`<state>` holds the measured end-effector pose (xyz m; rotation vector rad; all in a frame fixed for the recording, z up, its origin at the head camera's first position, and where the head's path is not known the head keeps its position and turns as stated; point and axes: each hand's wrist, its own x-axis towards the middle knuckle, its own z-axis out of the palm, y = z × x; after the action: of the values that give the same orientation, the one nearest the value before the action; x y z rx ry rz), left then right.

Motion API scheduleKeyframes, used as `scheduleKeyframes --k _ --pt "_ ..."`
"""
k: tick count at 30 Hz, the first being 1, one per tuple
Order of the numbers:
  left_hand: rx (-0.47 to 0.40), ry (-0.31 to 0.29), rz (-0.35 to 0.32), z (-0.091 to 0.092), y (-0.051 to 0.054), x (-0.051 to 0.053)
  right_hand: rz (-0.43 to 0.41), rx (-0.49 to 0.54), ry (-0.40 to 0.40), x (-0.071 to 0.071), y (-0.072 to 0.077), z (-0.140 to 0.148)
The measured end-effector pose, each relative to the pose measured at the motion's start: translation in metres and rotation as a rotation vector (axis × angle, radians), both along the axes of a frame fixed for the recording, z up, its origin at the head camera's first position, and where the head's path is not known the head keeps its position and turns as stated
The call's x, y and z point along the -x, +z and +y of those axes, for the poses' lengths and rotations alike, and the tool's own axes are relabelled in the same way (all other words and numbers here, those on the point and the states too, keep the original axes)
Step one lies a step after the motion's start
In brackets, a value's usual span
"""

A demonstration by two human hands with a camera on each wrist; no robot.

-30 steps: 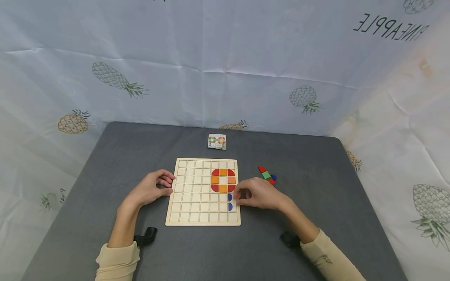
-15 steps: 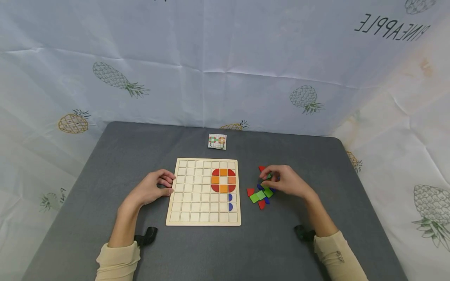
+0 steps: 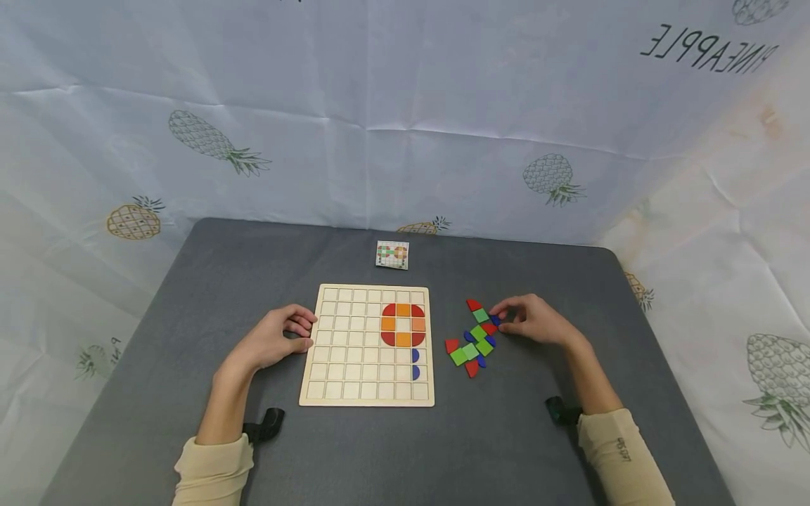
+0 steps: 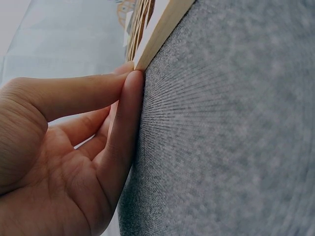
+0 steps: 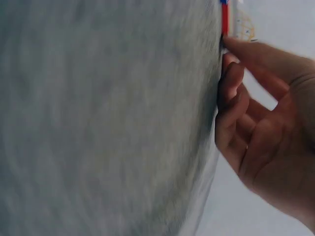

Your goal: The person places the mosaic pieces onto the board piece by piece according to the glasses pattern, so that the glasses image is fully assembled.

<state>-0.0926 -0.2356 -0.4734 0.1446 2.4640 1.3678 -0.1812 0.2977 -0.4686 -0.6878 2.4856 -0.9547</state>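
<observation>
A wooden grid board (image 3: 367,403) lies on the grey table with a ring of red and orange pieces (image 3: 403,339) at its upper right. Below the ring are two blue half-round pieces (image 3: 415,372). The left hand (image 3: 278,337) touches the board's left edge with its thumb and fingertips; in the left wrist view that hand (image 4: 83,132) meets the wooden edge (image 4: 160,37). Right of the board, the right hand (image 3: 538,322) pinches a blue piece (image 3: 496,320) at the upper right of the loose pieces. In the right wrist view its fingertips (image 5: 231,59) are low at the table.
Loose green (image 3: 470,351), red (image 3: 472,368) and blue pieces lie in a cluster right of the board. A small pattern card (image 3: 392,255) lies behind the board. White cloth with pineapple prints (image 3: 380,105) hangs behind and beside the table (image 3: 380,457).
The right hand has moved right from the board's right edge, over the loose pieces, to the blue piece at their far side. The left hand has stayed at the board's left edge.
</observation>
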Motion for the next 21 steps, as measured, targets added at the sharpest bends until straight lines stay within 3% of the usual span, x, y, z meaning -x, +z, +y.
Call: scheduleKeyframes --k 8,14,21 --pt "-0.002 -0.005 0.006 0.000 -0.002 0.001 -0.035 -0.049 0.040 0.004 0.004 0.000" --pt "-0.002 0.002 -0.001 0.001 -0.002 0.002 -0.016 -0.116 -0.014 0.006 0.006 0.004" --pt "0.002 0.005 -0.010 0.001 -0.001 0.001 -0.073 -0.041 -0.001 0.013 0.004 0.017"
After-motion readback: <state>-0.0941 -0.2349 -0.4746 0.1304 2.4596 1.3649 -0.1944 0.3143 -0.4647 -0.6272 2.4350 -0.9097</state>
